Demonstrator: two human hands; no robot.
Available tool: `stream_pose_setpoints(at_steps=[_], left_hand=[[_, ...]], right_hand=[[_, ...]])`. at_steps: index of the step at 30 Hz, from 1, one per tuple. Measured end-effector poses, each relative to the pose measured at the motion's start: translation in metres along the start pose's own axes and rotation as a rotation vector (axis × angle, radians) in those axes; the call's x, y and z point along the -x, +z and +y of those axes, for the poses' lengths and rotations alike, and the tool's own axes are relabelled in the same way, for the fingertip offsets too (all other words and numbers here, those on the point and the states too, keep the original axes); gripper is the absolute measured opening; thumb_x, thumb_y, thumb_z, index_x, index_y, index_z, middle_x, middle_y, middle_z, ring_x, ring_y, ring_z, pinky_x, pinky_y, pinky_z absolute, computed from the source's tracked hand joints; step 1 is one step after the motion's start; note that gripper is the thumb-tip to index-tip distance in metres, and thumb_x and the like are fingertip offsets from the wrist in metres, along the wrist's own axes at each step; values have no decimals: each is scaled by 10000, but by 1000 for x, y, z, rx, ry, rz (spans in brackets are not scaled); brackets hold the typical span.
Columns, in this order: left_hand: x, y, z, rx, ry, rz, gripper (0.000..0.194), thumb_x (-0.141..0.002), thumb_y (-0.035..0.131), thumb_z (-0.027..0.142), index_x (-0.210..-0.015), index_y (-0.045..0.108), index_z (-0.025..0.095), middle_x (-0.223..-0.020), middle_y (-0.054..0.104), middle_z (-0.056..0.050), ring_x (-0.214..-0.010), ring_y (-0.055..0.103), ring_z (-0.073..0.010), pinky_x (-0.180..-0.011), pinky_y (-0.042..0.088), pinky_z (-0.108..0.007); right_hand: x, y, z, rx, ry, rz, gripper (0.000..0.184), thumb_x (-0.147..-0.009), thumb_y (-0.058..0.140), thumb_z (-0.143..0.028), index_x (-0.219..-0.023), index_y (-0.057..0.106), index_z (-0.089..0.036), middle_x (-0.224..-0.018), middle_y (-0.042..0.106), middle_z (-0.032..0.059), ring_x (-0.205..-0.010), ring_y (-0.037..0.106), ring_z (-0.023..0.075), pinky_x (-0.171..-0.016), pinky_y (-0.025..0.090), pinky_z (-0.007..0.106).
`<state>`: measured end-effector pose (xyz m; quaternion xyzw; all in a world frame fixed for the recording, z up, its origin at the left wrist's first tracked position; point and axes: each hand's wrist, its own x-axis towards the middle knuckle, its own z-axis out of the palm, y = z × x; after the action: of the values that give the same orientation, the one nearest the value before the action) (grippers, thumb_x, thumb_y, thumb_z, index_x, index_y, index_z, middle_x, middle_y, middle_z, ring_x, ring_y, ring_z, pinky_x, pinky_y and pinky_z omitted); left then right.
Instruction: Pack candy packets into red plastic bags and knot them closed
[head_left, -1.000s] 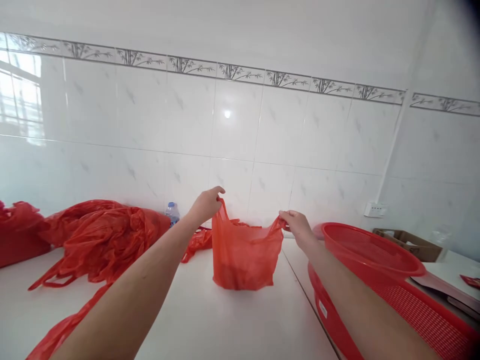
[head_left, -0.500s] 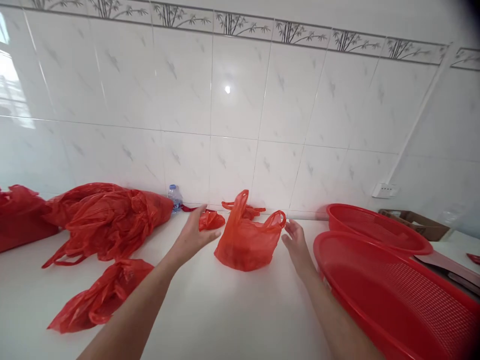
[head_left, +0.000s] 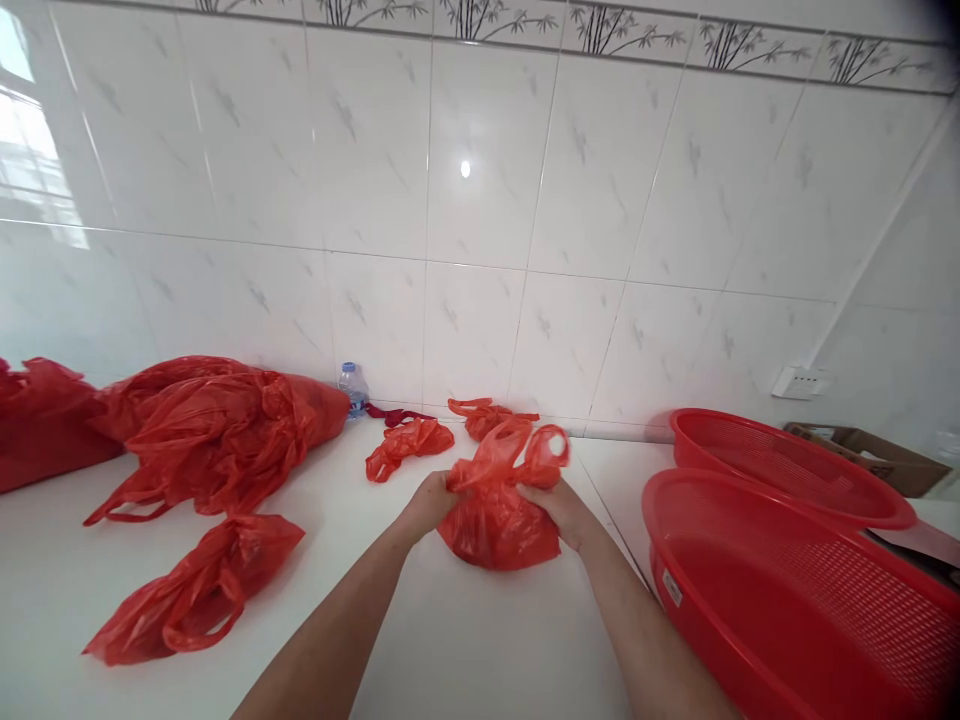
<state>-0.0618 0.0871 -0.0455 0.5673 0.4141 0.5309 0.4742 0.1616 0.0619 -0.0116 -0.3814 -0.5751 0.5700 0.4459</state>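
- Loose bag (head_left: pixel 255 552), front-left of held bag (head_left: pixel 499 535): loop could snag left forearm.
- Left hand (head_left: pixel 433 502): fingers clamped on held bag; hard pinch may tear film.
- Held bag: between hands, low over desk (head_left: pixel 487 645); uneven grip could tip contents.
- Right hand (head_left: pixel 564 512): fingers clamped on held bag; bunched plastic could slip.

White tabletop (head_left: pixel 480 640) lies open between loose bag (head_left: pixel 202 590) and basket (head_left: pixel 795 590).
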Motion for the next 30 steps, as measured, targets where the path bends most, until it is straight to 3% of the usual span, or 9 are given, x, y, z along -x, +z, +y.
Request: stream_pose_setpoints(at_steps=[4,9,11,14,18,21,24,27,30], left_hand=[[-3,9,-10,145,-61,127,367,-718,629,495,-915,631,186,-820,701,-75,-719,663,-244,-644,514,-354],[1,22,-22,355,-122,296,423,-716,644,495,-976,603,164,-904,694,-94,-789,664,-220,-705,517,-327],[2,24,-24,429,-150,325,436,-706,660,493,-989,613,164,-933,692,-94,-819,661,-223,-742,515,-337],[3,21,-25,479,-156,253,443,-709,672,478,-1007,620,155,-1011,681,-113,-891,653,-244,-811,504,-368],[5,9,-25,415,-21,122,536,-689,705,454,-1117,585,154,-1169,622,-133,-1078,582,-280,-933,446,-383],[7,6,-19,351,99,29,776,-636,731,503,-1301,458,210,-1318,519,-122,-1212,478,-290,-982,408,-368],[8,13,-9,340,44,-115,881,-578,783,467,-1342,405,246,-1320,516,-114,-1173,509,-300,-922,452,-370],[10,26,-4,399,-101,-213,589,-618,785,350,-1140,579,172,-1109,647,-121,-1000,616,-288,-822,496,-359],[11,32,-10,646,-204,-68,277,-715,702,315,-928,626,155,-934,693,-95,-884,658,-251,-779,513,-346]], right_hand=[[-11,-8,20,-173,-5,330,502,-665,666,-529,-1025,634,-181,-1079,671,92,-946,645,249,-796,517,352],[-30,-13,57,-123,56,590,483,-617,703,-531,-914,671,-152,-947,702,95,-948,631,281,-788,496,346],[-33,-14,61,-207,26,563,453,-633,707,-506,-939,667,-174,-961,699,78,-946,629,276,-783,494,349],[-31,-16,55,-505,23,328,405,-675,692,-466,-988,649,-211,-1026,683,63,-941,630,265,-759,503,362],[-32,-15,49,-730,22,111,344,-680,710,-340,-1001,634,-239,-981,683,31,-881,639,217,-739,506,339],[-41,-4,50,-689,-11,100,295,-670,719,-294,-950,636,-258,-715,654,-24,-669,621,160,-635,498,294],[-53,10,55,-517,-19,80,292,-667,719,-343,-935,643,-253,-637,624,-15,-637,606,189,-585,483,315],[-57,19,62,-466,-12,151,317,-647,736,-353,-929,656,-233,-721,660,23,-729,622,233,-635,490,356],[-53,17,67,-494,29,241,239,-648,739,-354,-814,666,-198,-708,658,26,-718,621,217,-676,487,348]])
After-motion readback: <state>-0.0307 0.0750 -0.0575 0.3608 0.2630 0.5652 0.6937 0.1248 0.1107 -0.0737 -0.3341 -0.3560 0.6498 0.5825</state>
